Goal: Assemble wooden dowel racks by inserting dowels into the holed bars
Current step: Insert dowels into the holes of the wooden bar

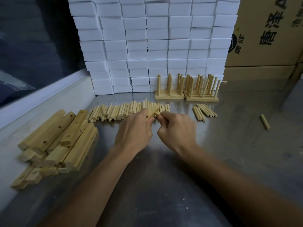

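Your left hand grips a light, stiff holed bar above the steel table while your right hand pinches a dowel at its hole; hold the bar's sides, since smooth wood likely slips.

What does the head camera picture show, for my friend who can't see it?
A left hand holds a holed bar while the right hand pushes a dowel into it, above loose dowels; finished racks stand behind.
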